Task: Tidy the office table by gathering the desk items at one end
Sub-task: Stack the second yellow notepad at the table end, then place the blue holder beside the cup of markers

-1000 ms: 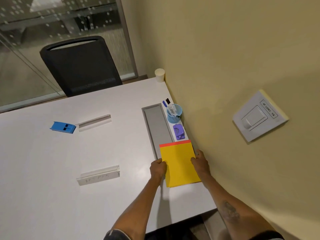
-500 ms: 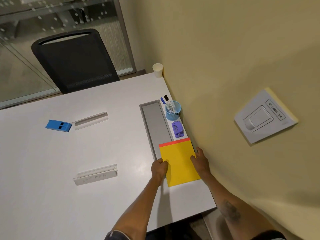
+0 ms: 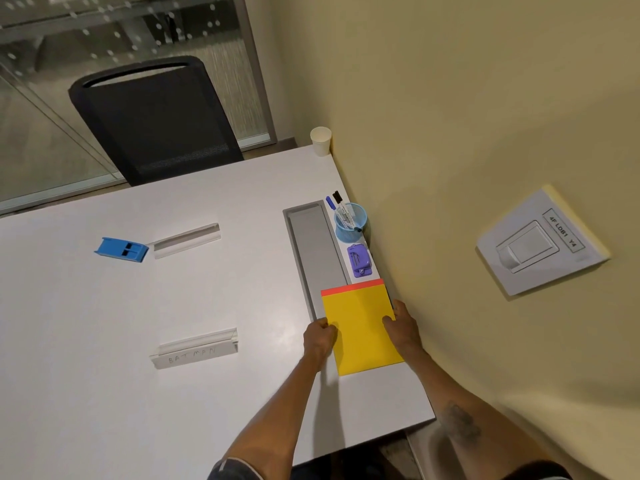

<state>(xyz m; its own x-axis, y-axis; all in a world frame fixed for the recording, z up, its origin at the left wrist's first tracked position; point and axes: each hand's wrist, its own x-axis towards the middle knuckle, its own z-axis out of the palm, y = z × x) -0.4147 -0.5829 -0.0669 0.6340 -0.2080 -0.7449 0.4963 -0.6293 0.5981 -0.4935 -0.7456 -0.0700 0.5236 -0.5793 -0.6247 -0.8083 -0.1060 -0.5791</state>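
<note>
- A black office chair [image 3: 156, 123] stands at the far side of the worktop [image 3: 104, 375], pushed up close to it.
- A yellow wall [image 3: 467, 116] runs along the right side of the worktop.
- A white light switch [image 3: 540, 242] is on that wall. It has a small label with letters on it.
- A glass wall [image 3: 104, 32] with small white dots is behind the chair.
- A grey frame post [image 3: 256, 71] stands where the glass meets the yellow wall.

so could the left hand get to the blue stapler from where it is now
Probably yes: the table between the left hand and the blue stapler is bare. But it is a long reach, and the hand is on the yellow folder.
</note>
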